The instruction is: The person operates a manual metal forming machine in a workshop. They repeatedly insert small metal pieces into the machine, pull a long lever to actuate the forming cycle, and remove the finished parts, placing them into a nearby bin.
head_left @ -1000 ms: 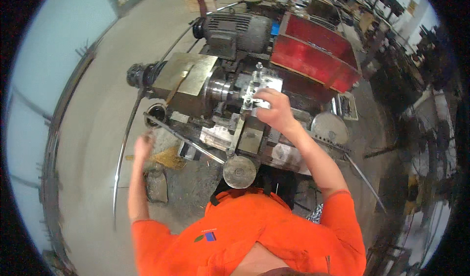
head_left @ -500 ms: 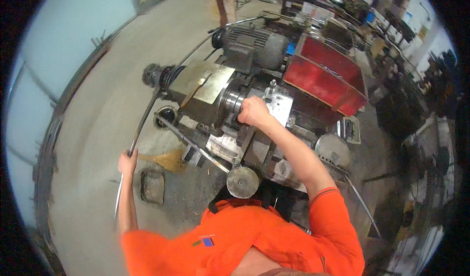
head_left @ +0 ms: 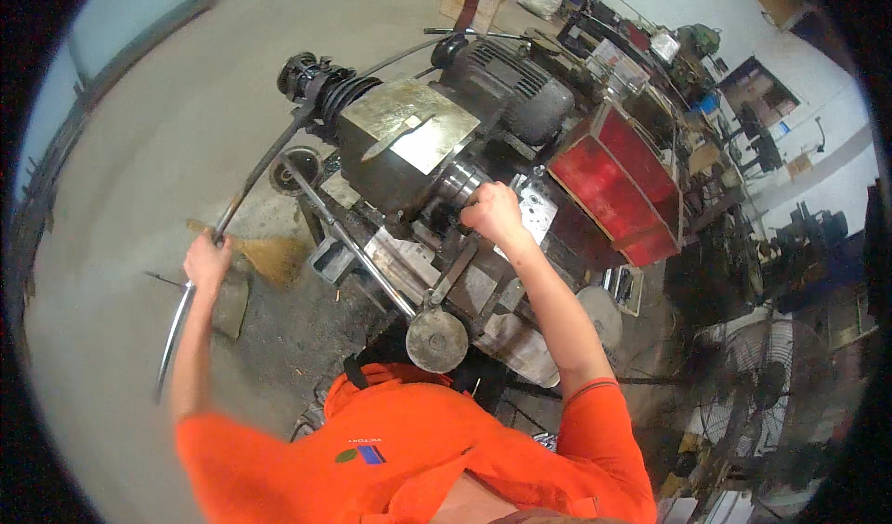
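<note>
My left hand [head_left: 208,259] is wrapped round a long metal bar [head_left: 243,189]. The bar runs up to the dark pulley-like end [head_left: 339,97] of a lathe-like machine. My right hand [head_left: 492,211] is closed at the face of the machine's round steel spindle [head_left: 457,182]. What those fingers hold, if anything, is hidden. Just beyond that hand lies a bright metal plate with holes [head_left: 539,210]. On the machine's top cover [head_left: 437,143] rests a flat, narrow tool [head_left: 395,139]. A second bar [head_left: 344,231] slants down toward a round metal disc [head_left: 435,340] close to my body.
Behind the machine sits a grey motor [head_left: 520,92], with a red open box [head_left: 618,185] to its right. A broom head [head_left: 274,259] lies on the floor near my left hand. At the right stands a caged fan [head_left: 748,375], below more machinery along the wall.
The whole view has turned and shifted, bringing the fan into clearer sight. My left hand stays on the bar and my right hand stays at the spindle.
</note>
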`<act>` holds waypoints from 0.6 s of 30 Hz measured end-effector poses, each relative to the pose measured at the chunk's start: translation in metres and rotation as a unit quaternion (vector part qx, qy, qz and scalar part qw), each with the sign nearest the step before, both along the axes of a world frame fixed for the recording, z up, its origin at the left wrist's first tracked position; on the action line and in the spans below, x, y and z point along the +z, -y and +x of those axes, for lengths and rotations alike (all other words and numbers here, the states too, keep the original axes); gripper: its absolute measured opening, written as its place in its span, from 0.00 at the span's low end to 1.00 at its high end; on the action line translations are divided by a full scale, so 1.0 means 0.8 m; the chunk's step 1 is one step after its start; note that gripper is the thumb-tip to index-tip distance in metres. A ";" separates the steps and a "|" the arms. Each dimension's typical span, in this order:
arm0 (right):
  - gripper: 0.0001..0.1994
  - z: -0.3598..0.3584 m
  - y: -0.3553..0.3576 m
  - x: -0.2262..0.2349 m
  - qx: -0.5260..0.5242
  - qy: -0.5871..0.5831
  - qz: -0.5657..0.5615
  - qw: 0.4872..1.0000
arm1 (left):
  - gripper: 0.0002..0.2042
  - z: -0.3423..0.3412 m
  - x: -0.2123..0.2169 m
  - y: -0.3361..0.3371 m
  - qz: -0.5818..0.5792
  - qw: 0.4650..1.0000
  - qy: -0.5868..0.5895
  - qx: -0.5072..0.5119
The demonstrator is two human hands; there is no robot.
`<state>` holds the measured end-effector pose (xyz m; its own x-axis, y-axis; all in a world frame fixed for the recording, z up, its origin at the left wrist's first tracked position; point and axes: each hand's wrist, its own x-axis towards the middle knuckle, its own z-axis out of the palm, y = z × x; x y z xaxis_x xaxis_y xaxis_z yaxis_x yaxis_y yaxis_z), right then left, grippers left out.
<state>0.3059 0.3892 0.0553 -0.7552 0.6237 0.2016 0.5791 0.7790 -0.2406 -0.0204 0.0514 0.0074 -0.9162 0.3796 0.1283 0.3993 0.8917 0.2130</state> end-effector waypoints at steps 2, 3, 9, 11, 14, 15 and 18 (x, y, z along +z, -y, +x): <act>0.11 -0.003 0.007 0.003 0.003 -0.006 -0.002 1.000 | 0.16 0.008 0.001 0.004 0.016 0.999 0.025 0.012; 0.11 -0.002 0.009 0.004 0.001 -0.018 -0.004 1.000 | 0.16 0.017 0.008 0.003 0.020 0.999 0.036 0.006; 0.11 -0.003 0.010 0.007 -0.021 -0.004 -0.028 0.999 | 0.18 0.058 0.000 0.002 0.005 0.999 0.034 -0.023; 0.11 -0.001 0.015 0.011 -0.029 -0.001 -0.047 0.998 | 0.17 0.062 -0.003 0.002 0.011 0.999 0.029 -0.034; 0.09 0.017 0.004 -0.002 -0.049 0.029 0.045 0.997 | 0.17 0.046 -0.005 0.002 0.018 0.993 0.035 -0.113; 0.09 0.023 0.004 0.007 -0.044 0.030 0.052 0.997 | 0.17 0.032 -0.002 0.011 0.011 0.986 0.049 -0.156; 0.10 0.061 0.010 0.060 -0.042 -0.043 0.074 0.995 | 0.15 0.027 0.047 0.002 -0.034 0.965 0.092 -0.244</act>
